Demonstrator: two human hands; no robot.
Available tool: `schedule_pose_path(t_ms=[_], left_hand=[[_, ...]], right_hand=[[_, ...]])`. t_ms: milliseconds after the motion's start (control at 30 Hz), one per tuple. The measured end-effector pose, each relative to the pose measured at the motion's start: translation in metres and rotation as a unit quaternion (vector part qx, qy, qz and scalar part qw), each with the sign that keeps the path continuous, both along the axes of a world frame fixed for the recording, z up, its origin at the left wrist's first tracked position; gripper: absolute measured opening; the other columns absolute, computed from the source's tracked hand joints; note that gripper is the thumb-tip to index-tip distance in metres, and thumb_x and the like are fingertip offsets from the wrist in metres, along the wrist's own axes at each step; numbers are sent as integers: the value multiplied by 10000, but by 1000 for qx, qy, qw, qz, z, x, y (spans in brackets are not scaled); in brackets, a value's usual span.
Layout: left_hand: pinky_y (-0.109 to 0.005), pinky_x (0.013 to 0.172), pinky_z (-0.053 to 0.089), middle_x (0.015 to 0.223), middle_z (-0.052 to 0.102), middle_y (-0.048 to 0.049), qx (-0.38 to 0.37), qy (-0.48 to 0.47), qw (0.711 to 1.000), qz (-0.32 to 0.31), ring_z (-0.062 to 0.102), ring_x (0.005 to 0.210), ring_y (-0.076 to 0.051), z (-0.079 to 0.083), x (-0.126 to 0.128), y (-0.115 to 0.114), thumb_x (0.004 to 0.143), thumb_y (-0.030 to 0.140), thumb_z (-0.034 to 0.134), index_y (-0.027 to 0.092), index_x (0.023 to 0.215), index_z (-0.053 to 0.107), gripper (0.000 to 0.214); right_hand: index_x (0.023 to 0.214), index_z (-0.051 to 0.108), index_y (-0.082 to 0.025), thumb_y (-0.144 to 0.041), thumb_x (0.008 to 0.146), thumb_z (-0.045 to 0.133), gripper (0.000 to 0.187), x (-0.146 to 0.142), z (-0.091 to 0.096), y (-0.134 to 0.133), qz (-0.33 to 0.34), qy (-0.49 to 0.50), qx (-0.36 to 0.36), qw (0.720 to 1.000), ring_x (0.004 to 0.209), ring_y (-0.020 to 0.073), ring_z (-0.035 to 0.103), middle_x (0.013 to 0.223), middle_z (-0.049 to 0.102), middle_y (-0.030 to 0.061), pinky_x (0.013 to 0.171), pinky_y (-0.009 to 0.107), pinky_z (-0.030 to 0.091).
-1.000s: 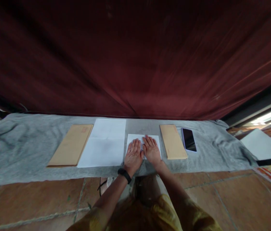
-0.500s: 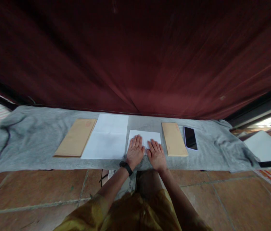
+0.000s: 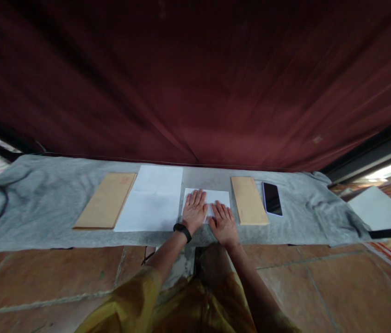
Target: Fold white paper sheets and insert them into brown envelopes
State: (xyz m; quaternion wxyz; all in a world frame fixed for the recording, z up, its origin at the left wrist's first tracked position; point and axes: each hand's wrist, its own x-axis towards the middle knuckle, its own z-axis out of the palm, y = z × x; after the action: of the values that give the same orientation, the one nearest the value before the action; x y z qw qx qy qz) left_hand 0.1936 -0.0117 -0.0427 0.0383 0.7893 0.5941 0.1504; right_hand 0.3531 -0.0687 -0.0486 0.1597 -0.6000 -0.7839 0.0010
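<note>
A small white sheet of paper (image 3: pixel 212 195), perhaps folded, lies on the grey cloth in front of me. My left hand (image 3: pixel 194 212) rests flat on its left part, fingers stretched out, with a dark band on the wrist. On the right part lies my right hand (image 3: pixel 223 224), also flat with fingers a little apart. Both palms cover much of the paper. Just left of it are larger white sheets (image 3: pixel 152 199) with a crease across them. A narrow brown envelope (image 3: pixel 249 201) sits close to the right of the paper.
Farther left lies a stack of brown envelopes (image 3: pixel 107 201). A phone (image 3: pixel 272 199) with a dark screen is right of the narrow envelope. Grey cloth (image 3: pixel 316 208) covers the long bench, and a dark red curtain (image 3: pixel 195 92) hangs behind it. Tiled floor (image 3: pixel 59 273) shows below.
My left hand has slid slightly up the small paper, toward its far edge. The right hand stays nearly in place. The whole view has shifted a little.
</note>
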Motion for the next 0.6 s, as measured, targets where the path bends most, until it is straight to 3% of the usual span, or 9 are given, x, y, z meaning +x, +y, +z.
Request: schedule_pose_path(t_ms=[467,600], left_hand=[[-463,1232,270,1600,355,-174,18,1,996,83,262,1516,-269,2,-16,-29,1016,279,315,31,1508,383,555],[-458,1231,276,1596,371,-155,27,1,999,28,275,1512,-259,5,-12,-54,1014,269,339,56,1506,397,539]], right_hand=[[1527,408,-185,-361,1016,431,541,0,2,-1,1,18,9,1000,1474,264,338,1581,409,99,1200,470,255],[1520,421,-179,-358,1016,432,535,0,4,-1,8,29,6,1000,1475,270,338,1581,407,105,1197,469,260]])
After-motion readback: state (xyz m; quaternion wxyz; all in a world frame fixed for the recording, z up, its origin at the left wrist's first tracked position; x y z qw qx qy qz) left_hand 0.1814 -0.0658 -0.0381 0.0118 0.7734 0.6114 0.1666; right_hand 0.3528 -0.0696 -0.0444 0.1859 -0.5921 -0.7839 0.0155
